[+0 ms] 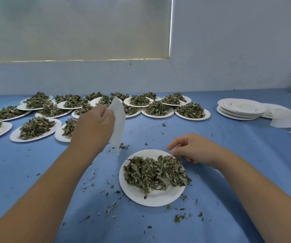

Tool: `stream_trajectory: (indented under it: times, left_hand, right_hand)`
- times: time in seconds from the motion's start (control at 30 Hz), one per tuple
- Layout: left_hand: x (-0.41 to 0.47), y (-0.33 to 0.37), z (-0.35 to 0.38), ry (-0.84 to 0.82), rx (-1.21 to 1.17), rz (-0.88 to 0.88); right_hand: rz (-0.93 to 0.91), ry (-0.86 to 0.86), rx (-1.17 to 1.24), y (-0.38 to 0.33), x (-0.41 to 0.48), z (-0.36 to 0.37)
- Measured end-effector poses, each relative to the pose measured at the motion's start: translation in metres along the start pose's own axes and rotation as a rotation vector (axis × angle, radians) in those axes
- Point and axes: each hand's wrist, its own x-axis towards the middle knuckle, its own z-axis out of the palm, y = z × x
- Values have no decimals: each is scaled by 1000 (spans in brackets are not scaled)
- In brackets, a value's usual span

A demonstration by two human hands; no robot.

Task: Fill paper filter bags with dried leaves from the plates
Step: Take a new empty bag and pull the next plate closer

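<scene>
One filter bag hangs gripped by left hand.

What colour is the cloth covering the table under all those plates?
The tablecloth is plain blue, flecked with loose leaf bits, seen in the head view.

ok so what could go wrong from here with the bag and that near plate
1. The left hand holds the filter bag off to the left of the near plate, so leaves carried across may drop onto the blue cloth, which is already littered with crumbs.
2. The leaf pile reaches the rim by the right hand. A grab there could push leaves over the edge.
</scene>
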Motion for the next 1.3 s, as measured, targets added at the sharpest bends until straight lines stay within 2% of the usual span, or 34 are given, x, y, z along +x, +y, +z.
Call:
stream_trajectory:
  times: [0.1, 0.27, 0.43, 0.5, 0.6, 0.73, 0.93, 1.07, 1.3]
  left_hand:
    - [-3, 4, 18, 33, 96, 145]
    - [-10, -11, 31, 33, 96, 218]
    - [-13, -17, 33, 16, 59, 266]
    - [-14, -18, 34, 15, 39, 280]
    - [-14, -19, 34, 19, 5, 321]
    - [-13, -22, 29, 50, -19, 347]
    - [-12, -21, 22, 115, -81, 393]
    - [-12, -21, 26, 71, -99, 348]
    - [-11, -25, 32, -29, -193, 225]
  right_hand:
    - [-74, 163, -28, 1, 0, 3]
    - [-255, 322, 3, -16, -2, 22]
    - [-342, 299, 74, -41, -12, 36]
    - [-311, 217, 168, -57, -14, 35]
    - [-238, 109, 85, -79, -10, 37]
    - [-249, 157, -26, -103, 7, 53]
    - [-229, 242, 20, -115, 29, 59]
    - [-249, 247, 105, -113, 31, 67]
    - [-286, 275, 69, -112, 37, 66]
